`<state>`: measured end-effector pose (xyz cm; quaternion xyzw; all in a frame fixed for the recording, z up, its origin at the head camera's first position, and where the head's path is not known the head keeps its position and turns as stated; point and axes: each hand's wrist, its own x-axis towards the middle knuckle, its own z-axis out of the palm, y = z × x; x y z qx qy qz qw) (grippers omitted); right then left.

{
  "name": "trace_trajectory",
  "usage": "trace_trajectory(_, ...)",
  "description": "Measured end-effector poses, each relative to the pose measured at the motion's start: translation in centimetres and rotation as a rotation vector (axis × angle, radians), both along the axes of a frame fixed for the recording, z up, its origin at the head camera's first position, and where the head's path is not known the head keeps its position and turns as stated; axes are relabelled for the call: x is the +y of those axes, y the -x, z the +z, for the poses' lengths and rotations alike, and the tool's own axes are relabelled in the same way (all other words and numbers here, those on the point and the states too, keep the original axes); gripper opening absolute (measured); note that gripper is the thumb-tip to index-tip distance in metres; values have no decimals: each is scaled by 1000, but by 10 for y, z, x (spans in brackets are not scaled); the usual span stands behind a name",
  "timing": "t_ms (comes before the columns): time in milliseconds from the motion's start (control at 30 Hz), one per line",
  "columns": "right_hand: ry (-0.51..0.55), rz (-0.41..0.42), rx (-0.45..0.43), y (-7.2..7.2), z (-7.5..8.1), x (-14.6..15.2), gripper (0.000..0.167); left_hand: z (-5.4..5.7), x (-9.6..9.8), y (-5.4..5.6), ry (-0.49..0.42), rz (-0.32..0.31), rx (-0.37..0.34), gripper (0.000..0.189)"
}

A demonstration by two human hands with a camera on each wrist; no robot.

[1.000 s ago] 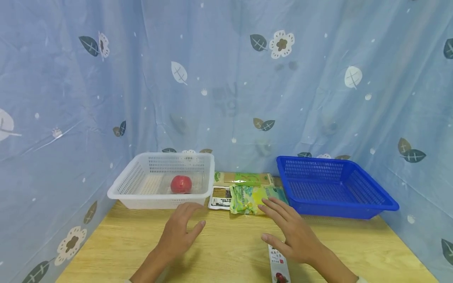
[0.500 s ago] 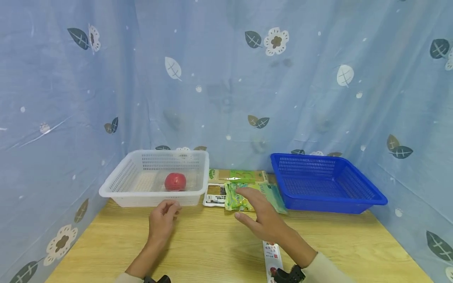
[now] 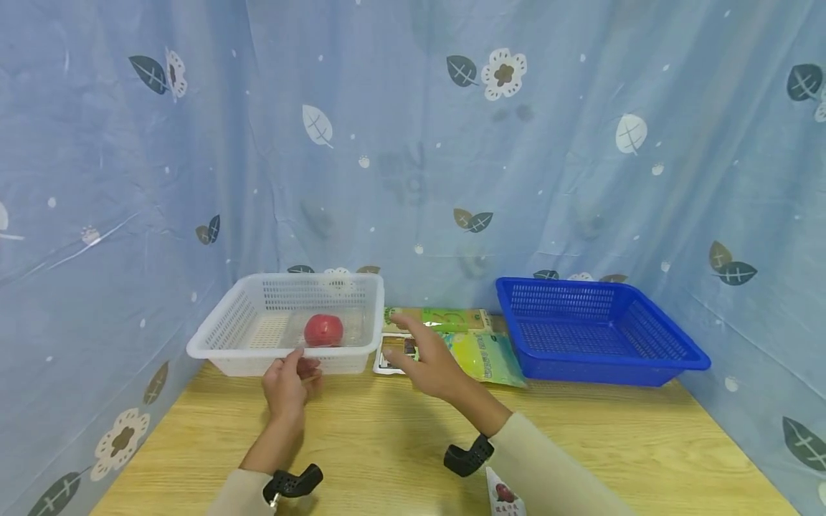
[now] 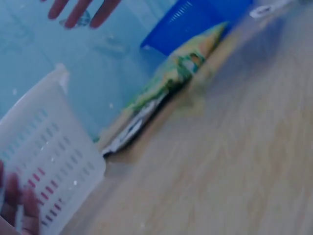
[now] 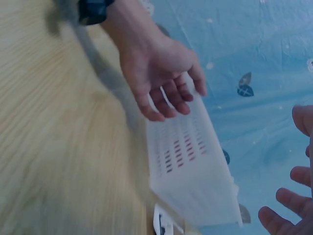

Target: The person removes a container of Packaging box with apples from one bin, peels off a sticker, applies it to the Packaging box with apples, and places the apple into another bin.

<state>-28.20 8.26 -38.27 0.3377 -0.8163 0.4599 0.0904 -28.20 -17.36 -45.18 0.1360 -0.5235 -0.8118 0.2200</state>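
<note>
My left hand (image 3: 286, 387) is at the front wall of a white plastic basket (image 3: 222, 351), thumb near the rim and fingers loosely bent below it. The right wrist view also shows that left hand (image 5: 159, 73) before the wall; whether it touches is hard to tell. Inside the basket, a round red fruit-like object (image 3: 323, 330) lies by a clear plastic tray. My right hand (image 3: 429, 358) hovers with spread fingers over flat packages, holding nothing. It partly covers a black-and-white pack (image 3: 387, 362) and a green-yellow bag (image 3: 487, 358).
A blue plastic basket (image 3: 606, 337) stands at the back right. Behind the bag lies a long green-and-brown packet (image 3: 474, 319). A narrow white printed box (image 3: 505, 496) lies near the front edge, partly under my right sleeve. A blue curtain (image 3: 413, 143) hangs around the table.
My left hand has moved left and up to the white basket's front rim. The right hand has swung left, off the printed box, toward the white basket. The baskets have stayed in place.
</note>
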Motion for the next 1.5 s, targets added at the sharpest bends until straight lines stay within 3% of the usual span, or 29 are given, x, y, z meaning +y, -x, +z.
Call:
trace_trajectory(200,116,-28,-169,19,11,-31,55,10,15,17,-247,255,91,16)
trace_trajectory(333,165,-92,-218,30,13,-52,54,13,24,24,-339,330,91,18)
trace_trajectory(467,234,-121,-269,38,10,-68,55,10,28,27,-331,341,83,15)
trace_trajectory(767,332,-184,-371,50,13,-94,59,6,27,29,-334,356,139,13)
trace_trajectory(1200,203,-363,-531,61,20,-129,70,10,23,25,-405,354,142,17)
trace_trajectory(1500,120,-422,-537,71,16,-136,68,10,27,31,-422,357,161,20)
